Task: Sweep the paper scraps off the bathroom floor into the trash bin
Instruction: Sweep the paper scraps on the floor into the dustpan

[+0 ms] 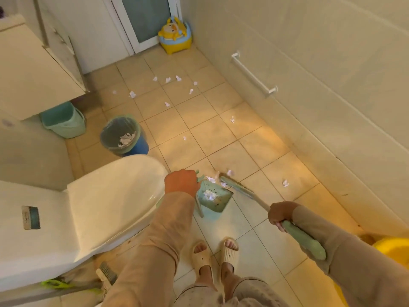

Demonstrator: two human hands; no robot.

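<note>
The left hand [181, 182] is closed round the top of the dustpan [218, 201] handle, holding it down on the floor [221, 134] just off the front of the toilet [115, 196]. The right hand [279, 214] grips the broom [238, 188] partway down its green handle. The stick slants from that hand forward and to the left, so the brush head lies close along the dustpan's right edge.

Some scraps [209, 196] are in the dustpan, and a few more sit by the far tip of the brush, at or just beside the lip. One stray piece lies right of the brush head, on the side away from the dustpan and nearer the right hand. I'd say the brush has to go over it and draw it back leftward.

The rest are scattered well ahead, toward the door. The bin [120, 134] stands ahead and to the left, past the toilet, with paper in it. It is nearer the left hand, so tipping the dustpan looks like that hand's job.
</note>
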